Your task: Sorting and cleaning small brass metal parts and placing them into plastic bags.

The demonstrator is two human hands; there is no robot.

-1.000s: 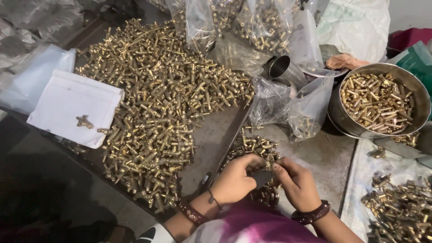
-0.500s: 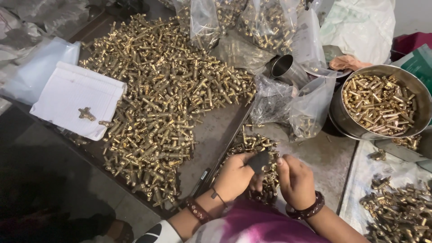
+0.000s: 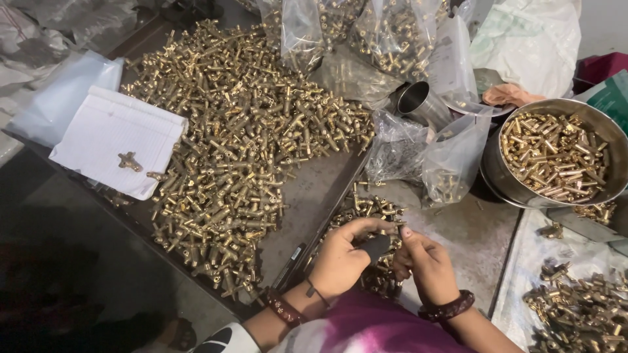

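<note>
A small dark flat tool [image 3: 375, 247] is pinched between the fingers of the left hand [image 3: 340, 261] and the right hand [image 3: 426, 265], both clenched on it, above a small heap of brass fittings [image 3: 369, 209] beside the large brass pile [image 3: 242, 150].

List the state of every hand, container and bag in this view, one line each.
left hand: closed around a small dark tool
right hand: fingers pinched at that tool's tip
metal bowl: upright, filled with brass parts
steel cup: lying on its side, open
clear plastic bags: open, slumped, few parts inside
white notepad: closed, one brass fitting on top
</note>
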